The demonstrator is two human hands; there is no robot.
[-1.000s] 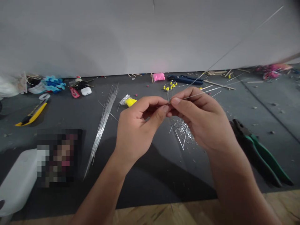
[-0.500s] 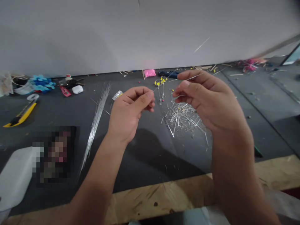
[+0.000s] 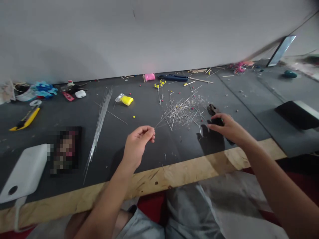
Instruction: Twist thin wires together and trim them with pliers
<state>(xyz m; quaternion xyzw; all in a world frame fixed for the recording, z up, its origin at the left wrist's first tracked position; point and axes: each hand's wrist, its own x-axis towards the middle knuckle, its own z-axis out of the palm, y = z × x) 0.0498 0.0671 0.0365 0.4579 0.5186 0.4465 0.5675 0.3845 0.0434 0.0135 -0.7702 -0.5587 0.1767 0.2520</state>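
My left hand [image 3: 138,143] is closed in a pinch on a thin metal wire [image 3: 171,111] that runs up and right over the dark mat. My right hand [image 3: 225,127] lies on the pliers [image 3: 212,109] at the mat's right side, fingers curled over their handles, dark jaws sticking out beyond the fingers. Between the hands lies a pile of short cut wire pieces [image 3: 183,111].
A bundle of long wires [image 3: 99,121] lies left of centre. Yellow clay [image 3: 127,100], pink clay [image 3: 150,77], small yellow flowers [image 3: 159,85], a blue tool [image 3: 173,77], a yellow cutter [image 3: 25,119], an earbud case [image 3: 80,94] and a white box [image 3: 25,172] sit on the mat. The wooden table edge [image 3: 154,181] is near.
The hands have parted. My right hand let go of the wire and dropped right onto the pliers; my left hand lowered, still pinching the wire. The view tilted down.
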